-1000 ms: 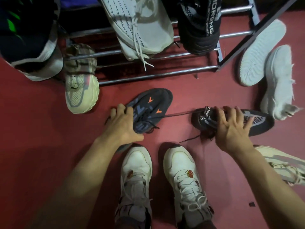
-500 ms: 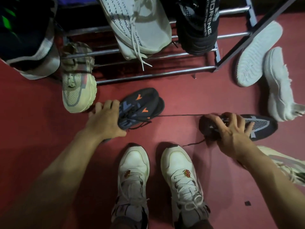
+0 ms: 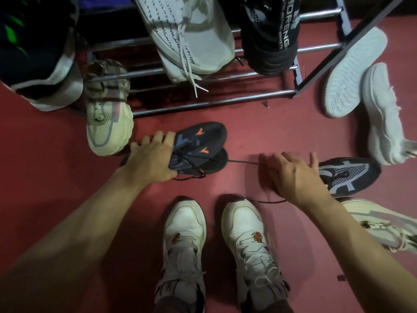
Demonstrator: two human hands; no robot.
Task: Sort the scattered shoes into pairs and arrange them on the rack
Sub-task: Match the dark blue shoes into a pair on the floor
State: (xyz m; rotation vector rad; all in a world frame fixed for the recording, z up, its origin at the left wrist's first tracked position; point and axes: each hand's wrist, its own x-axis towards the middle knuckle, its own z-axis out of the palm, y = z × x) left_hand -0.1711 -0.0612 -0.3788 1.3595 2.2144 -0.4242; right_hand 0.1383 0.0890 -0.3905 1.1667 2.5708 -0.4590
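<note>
Left hand [image 3: 151, 160]: we are gripping the heel end of a dark navy knit sneaker with orange chevron marks [image 3: 199, 147], lifting it just off the red floor [image 3: 56, 177]. Right hand [image 3: 297, 177]: we are closing loosely curled fingers over the heel of a black sneaker with grey mesh straps [image 3: 348, 177], lying on the floor. Chrome-barred shoe rack [image 3: 225, 100]: standing just beyond, holding a pale grey laced sneaker [image 3: 189, 39].

Dim indoor light, dark upper-left corner, soft shadows under forearms, slight motion blur, wide-angle bending at edges, muted colours.
</note>
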